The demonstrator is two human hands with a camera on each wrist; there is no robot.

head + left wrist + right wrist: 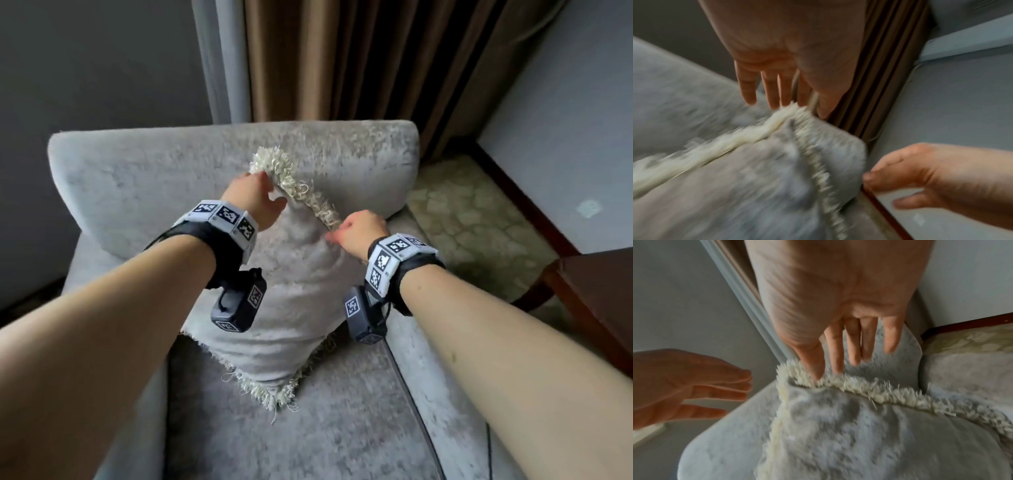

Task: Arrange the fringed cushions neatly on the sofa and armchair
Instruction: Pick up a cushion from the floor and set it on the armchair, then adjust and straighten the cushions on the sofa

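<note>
A grey plush cushion (291, 291) with a cream fringe (301, 188) stands on one corner on the grey armchair (154, 164), leaning against the backrest. My left hand (255, 197) is at the cushion's top corner; in the left wrist view its straight fingers (774, 97) reach the fringe tip of the cushion (756, 186). My right hand (356, 231) is at the upper right edge. In the right wrist view its straight fingers (813, 368) touch the fringe of the cushion (838, 434). Neither hand grips anything. The wrist views are blurred.
Brown curtains (342, 58) hang behind the armchair. A patterned carpet (462, 212) lies to the right, with a dark wooden table (599, 291) at the right edge. A black cable (411, 411) runs along the seat's right side.
</note>
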